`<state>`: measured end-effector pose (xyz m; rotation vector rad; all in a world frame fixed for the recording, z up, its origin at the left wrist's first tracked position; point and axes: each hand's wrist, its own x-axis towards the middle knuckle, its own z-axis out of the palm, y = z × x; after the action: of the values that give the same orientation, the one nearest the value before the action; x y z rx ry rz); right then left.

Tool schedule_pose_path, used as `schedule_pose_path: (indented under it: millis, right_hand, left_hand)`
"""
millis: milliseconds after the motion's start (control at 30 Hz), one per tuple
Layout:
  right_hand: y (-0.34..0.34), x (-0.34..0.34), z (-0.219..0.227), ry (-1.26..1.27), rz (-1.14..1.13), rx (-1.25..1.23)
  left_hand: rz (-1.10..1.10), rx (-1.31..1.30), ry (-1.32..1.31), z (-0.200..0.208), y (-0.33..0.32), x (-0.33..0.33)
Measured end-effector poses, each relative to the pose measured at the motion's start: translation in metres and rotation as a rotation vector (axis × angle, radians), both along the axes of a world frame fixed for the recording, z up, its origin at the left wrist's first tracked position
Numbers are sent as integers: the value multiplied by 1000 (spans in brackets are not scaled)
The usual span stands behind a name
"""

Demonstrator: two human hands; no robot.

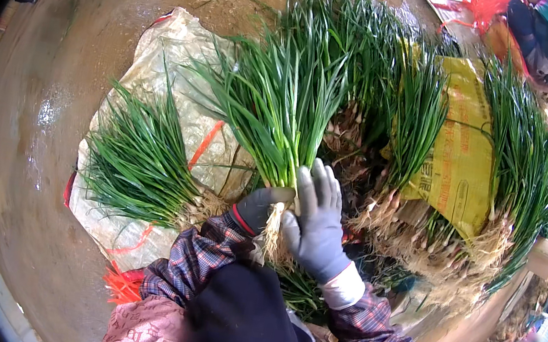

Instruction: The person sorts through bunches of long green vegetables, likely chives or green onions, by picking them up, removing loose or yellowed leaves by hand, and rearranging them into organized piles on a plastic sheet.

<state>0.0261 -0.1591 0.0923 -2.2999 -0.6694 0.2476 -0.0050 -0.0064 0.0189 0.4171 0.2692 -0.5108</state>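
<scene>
A bunch of green garlic [286, 124] stands upright in front of me, its long leaves fanning up and away. My left hand [260, 209], in a dark glove with a red cuff edge, is closed around the pale stems near the base. Below that grip hang the bunch's roots [272, 233]. On the right side of the stems, my right hand [318, 236] in a grey glove has its fingers stretched out and its thumb apart. Its fingertips lie along the stems; whether the palm presses on them I cannot tell.
A pale woven sack [173, 40] lies at left under a pile of green garlic [140, 160]. More bunches [420, 114] stand at right around a yellow sack [464, 147], roots toward me. Red plastic strips [122, 284] lie by my left sleeve. A person [537, 36] is at the far right.
</scene>
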Motion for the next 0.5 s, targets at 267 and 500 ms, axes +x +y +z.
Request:
schedule_pose_path:
  millis: [267, 500]
  right_hand:
    - [-65, -25, -28, 1528, -230, 593]
    - [-171, -101, -46, 837, 614, -931]
  left_hand:
    - [201, -216, -66, 17, -15, 32]
    - [475, -173, -378, 39, 11, 96]
